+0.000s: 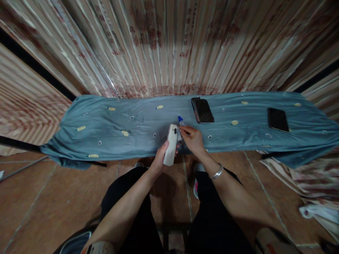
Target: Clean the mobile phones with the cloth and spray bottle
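Note:
My left hand point(160, 155) is wrapped round a white smartphone point(171, 146), held upright at a slight tilt with its back and dark camera bump facing me. Close to the phone's top right edge, my right hand point(192, 138) is closed in a pinch; what sits between its fingertips is too small to make out. Just behind the phone lies a small bottle with a blue cap point(180, 119), its body partly hidden by the phone and my right hand.
A blue-green patterned cloth point(143, 130) covers the narrow table. Dark phones, seemingly stacked point(203, 110), lie right of centre, and another dark phone point(278, 119) lies farther right. A striped curtain point(169, 53) hangs behind. My legs are below the front edge.

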Demonstrator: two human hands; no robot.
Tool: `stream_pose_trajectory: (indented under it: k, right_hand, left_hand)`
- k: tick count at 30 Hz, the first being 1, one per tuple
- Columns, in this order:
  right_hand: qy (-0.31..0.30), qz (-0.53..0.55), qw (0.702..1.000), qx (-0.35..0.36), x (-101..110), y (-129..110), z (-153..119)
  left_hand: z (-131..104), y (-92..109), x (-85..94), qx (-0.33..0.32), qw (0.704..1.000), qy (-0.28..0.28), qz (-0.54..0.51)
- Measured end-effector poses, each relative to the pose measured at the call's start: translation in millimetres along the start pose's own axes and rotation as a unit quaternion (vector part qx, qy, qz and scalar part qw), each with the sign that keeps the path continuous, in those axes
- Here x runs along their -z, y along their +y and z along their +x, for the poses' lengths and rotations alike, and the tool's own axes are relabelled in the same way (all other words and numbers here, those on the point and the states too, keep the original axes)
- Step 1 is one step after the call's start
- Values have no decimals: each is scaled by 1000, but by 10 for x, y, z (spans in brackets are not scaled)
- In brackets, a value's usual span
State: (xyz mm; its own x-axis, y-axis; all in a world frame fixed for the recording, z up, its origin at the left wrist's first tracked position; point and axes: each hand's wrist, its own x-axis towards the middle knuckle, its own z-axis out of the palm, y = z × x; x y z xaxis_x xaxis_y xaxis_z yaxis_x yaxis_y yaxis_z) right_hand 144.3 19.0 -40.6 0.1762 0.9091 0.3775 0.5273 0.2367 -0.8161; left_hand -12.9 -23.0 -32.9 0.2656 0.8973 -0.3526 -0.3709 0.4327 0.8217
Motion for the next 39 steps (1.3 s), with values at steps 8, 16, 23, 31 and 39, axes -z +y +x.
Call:
stream_pose_trajectory:
  k: [8, 16, 23, 31, 39]
  right_hand:
    - [-14, -23, 999, 29, -41, -30, -63]
    - [-38, -99, 989, 103, -87, -1, -137]
    - [-65, -143, 973, 171, -108, -93, -207]
    - [-84, -143, 969, 185, -74, -208, -265]
    - [-72, -145, 969, 185, -95, -264, -289]
  left_hand:
    - [36, -8, 13, 5, 999, 26, -30]
    - [80, 6, 34, 22, 998, 45, -45]
    - [95, 48, 32, 17, 998, 52, -43]
    - [123, 24, 20, -6, 997, 50, -56]
    - [133, -13, 19, -11, 998, 47, -43]
